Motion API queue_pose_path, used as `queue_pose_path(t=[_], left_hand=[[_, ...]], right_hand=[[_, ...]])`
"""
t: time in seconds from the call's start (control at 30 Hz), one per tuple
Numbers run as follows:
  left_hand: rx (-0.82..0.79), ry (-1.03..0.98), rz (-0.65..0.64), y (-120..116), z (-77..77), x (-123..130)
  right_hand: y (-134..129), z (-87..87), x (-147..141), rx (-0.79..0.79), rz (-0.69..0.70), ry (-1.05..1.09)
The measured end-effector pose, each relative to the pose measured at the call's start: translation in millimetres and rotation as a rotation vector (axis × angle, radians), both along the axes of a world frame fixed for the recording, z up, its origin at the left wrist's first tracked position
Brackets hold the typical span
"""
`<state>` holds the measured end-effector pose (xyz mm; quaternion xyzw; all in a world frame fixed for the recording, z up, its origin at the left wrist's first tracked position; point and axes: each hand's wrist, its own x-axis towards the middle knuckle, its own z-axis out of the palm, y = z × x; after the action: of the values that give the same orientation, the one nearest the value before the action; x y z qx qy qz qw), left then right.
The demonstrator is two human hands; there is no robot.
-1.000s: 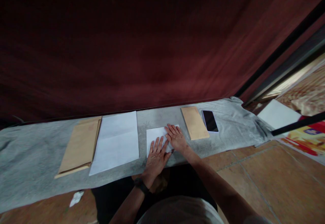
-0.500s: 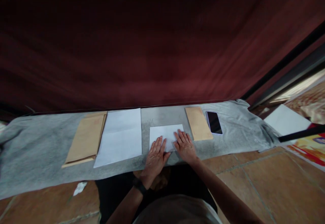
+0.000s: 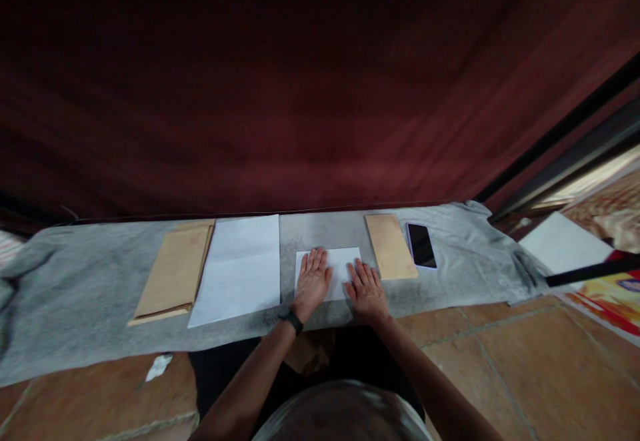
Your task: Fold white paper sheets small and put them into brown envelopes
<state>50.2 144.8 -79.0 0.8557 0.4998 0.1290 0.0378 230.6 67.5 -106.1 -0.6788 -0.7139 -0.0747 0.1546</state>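
A small white sheet of paper (image 3: 339,269), seemingly folded, lies on the grey cloth in front of me. My left hand (image 3: 313,281) rests flat on its left part, fingers stretched toward the far edge. On the right part and right edge lies my right hand (image 3: 366,289), palm down with fingers spread. Just right of the paper is a single brown envelope (image 3: 392,246). A larger stack of white paper (image 3: 239,271) sits to the left, beside a pile of brown envelopes (image 3: 175,267).
A phone (image 3: 422,245) lies right of the single envelope. The grey cloth (image 3: 90,287) covers the long narrow surface, with a dark red curtain (image 3: 320,107) behind it. White scrap (image 3: 159,366) lies on the tiled floor; a black bar (image 3: 595,274) crosses at right.
My left hand has slid forward and flattened nearer the paper's far edge. My right hand has shifted slightly right and back toward me. The paper stays in place.
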Motion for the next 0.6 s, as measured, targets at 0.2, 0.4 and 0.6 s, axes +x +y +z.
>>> queue_pose_path(t=[0.2,0.4,0.6], left_hand=[[0.006,0.019,0.011,25,-7.9,-15],[0.060,0.020,0.036,-1,-6.0,-21],[0.016,0.047,-0.078,-11,-2.3,-18]], right_hand=[[1,3.4,0,-0.001,0.000,0.002],[-2,2.1,1,-0.010,-0.005,0.019],[21,15.1,-13,-0.056,0.036,0.090]])
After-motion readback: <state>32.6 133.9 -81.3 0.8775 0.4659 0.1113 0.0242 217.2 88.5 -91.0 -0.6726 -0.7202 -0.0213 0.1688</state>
